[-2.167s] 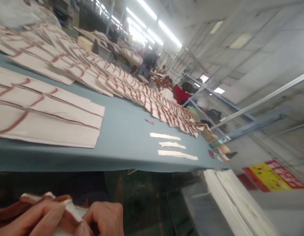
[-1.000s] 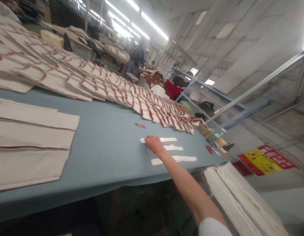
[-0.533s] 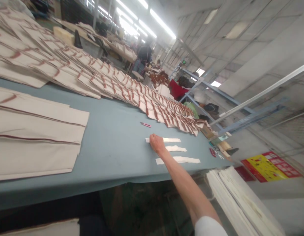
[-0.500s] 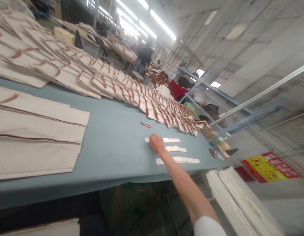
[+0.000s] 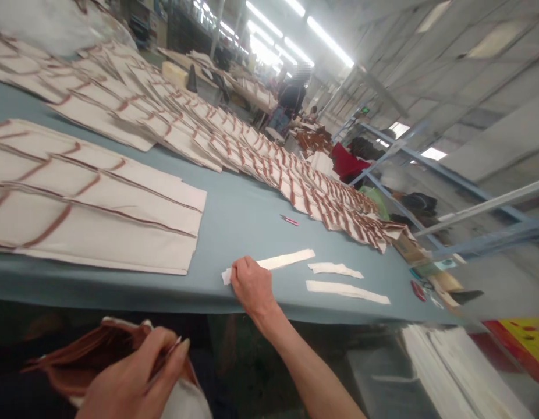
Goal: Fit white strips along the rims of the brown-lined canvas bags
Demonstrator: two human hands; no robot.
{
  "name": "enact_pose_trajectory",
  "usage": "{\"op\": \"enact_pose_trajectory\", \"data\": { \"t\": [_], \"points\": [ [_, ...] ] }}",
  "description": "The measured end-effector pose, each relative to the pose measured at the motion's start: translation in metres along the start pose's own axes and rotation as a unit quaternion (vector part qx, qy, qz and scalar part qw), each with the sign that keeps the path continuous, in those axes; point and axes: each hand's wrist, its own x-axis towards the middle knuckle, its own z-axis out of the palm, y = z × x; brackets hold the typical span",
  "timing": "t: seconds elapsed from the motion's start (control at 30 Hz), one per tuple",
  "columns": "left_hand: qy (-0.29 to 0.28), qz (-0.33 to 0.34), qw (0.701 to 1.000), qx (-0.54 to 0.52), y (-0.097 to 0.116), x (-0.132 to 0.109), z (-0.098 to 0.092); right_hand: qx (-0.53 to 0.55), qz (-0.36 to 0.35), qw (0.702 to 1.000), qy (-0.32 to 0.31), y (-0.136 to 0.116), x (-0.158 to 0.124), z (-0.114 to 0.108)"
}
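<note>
My right hand (image 5: pixel 251 284) rests on the near end of a long white fabric strip (image 5: pixel 283 260) on the blue-grey table (image 5: pixel 234 221), fingers curled down on it. Two more white strips (image 5: pixel 334 268) (image 5: pixel 347 291) lie just to its right. My left hand (image 5: pixel 136 378) is low at the front, below the table edge, fingers pinched on a cream and brown fabric piece (image 5: pixel 86 361).
Cream bags with brown trim (image 5: pixel 90 198) are stacked at left, and a long overlapping row of them (image 5: pixel 269 163) runs to the far end. A pink cutter (image 5: pixel 289 220) lies mid-table. Small tools (image 5: pixel 420 288) sit at the right end. White sheets (image 5: pixel 453 372) are stacked below right. A person (image 5: pixel 289 99) stands far back.
My right hand has pulled the far white strip toward the near table edge. My left hand with the brown-trimmed fabric has come back into view at the bottom.
</note>
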Motion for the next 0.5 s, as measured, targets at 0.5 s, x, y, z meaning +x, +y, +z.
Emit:
{"op": "enact_pose_trajectory", "data": {
  "t": [0.5],
  "points": [
    [0.022,0.0,0.999,-0.041,0.026,0.041,0.006,0.179,-0.002,0.976,0.128,0.027,-0.045,-0.006]
  ]
}}
